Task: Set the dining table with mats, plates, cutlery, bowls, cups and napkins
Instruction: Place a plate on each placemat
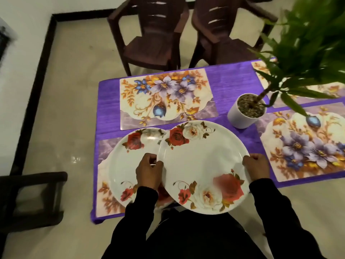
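We hold a rose plate (203, 165), left hand (149, 171) and right hand (256, 167) gripping opposite rims, overlapping another plate (130, 161) on the table's (233, 81) near-left corner mat (104, 176).

Single head-worn wide-angle view, aimed forward and steeply down from above the near edge of the desk (233, 79). The lower middle of the frame is filled by the wearer's dark sleeves and torso, seen close up. Most of the purple-covered desk is taken in, cut off at the right edge. Tiled floor (71, 109) and two brown chairs (149, 34) are caught beyond the far side. Straight lines are bent near the borders. No second view is given.
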